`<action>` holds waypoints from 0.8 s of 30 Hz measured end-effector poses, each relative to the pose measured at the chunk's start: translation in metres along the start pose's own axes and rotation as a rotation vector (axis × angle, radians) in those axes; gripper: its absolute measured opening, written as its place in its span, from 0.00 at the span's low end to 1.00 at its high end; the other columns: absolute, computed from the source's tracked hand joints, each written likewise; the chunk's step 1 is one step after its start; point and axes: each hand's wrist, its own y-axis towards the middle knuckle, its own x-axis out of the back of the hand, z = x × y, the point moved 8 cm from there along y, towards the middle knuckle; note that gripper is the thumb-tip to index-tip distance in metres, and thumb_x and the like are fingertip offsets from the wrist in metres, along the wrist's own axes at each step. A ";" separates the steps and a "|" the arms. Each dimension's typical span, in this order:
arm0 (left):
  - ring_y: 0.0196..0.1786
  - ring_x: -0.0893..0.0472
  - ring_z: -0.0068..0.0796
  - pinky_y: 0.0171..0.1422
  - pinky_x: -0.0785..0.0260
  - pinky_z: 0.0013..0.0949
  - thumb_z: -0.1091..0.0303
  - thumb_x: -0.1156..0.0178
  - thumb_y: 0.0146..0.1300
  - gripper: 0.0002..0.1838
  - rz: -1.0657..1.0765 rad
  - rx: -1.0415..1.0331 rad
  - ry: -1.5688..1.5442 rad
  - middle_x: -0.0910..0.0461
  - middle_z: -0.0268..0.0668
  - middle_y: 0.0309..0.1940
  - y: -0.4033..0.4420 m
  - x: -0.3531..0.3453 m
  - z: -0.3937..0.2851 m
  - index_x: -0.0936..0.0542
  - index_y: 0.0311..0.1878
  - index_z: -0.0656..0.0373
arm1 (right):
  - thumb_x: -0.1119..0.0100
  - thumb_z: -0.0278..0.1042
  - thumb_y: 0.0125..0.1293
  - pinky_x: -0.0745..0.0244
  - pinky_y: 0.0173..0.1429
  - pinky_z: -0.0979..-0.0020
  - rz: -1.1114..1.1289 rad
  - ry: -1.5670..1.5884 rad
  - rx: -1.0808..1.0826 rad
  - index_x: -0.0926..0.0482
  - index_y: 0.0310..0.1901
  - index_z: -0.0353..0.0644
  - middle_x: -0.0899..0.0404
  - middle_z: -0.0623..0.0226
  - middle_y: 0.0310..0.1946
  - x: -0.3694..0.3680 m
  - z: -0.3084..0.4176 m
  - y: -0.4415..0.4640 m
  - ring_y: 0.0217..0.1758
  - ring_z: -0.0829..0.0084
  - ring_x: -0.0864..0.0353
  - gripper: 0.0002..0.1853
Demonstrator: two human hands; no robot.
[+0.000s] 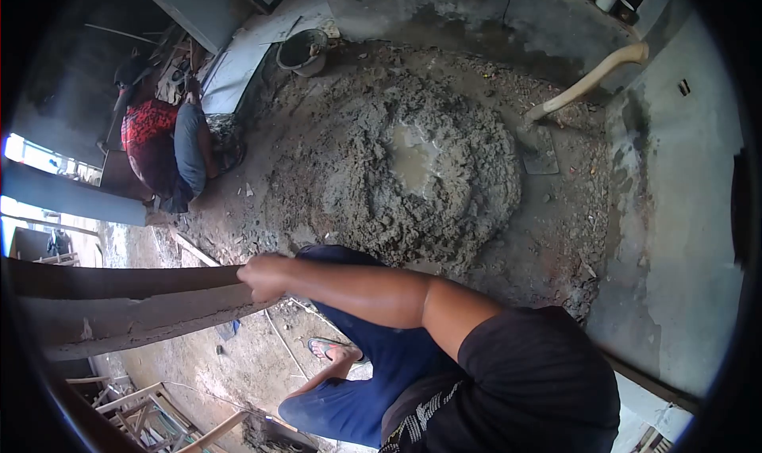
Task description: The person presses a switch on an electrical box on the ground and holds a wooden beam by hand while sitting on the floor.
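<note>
My right hand (267, 278) reaches across to the left, its fingers curled round the edge of a grey concrete post (151, 320). My left hand is out of view. Above my bare forearm, a wide ring of wet grey mortar (476, 163) lies on the ground, with a pool of murky water (413, 159) in its middle. A hoe with a curved wooden handle (591, 78) rests to the right of the mortar, its flat blade (541, 153) down on the ground.
A co-worker (151, 136) in a red and dark top crouches at the upper left beside pale boards (232, 76). A dark bucket (302, 55) stands at the mortar's upper left. Walls (683, 183) bound the top and right. Wooden pieces (143, 409) lie at the lower left.
</note>
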 end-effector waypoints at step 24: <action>0.75 0.49 0.61 0.64 0.41 0.68 0.32 0.46 0.58 0.50 -0.024 -0.054 0.070 0.49 0.60 0.73 0.005 -0.012 0.003 0.46 0.76 0.55 | 0.40 0.28 0.45 0.19 0.45 0.54 0.071 -0.060 0.116 0.16 0.38 0.35 0.15 0.52 0.36 -0.055 0.059 0.003 0.44 0.52 0.15 0.16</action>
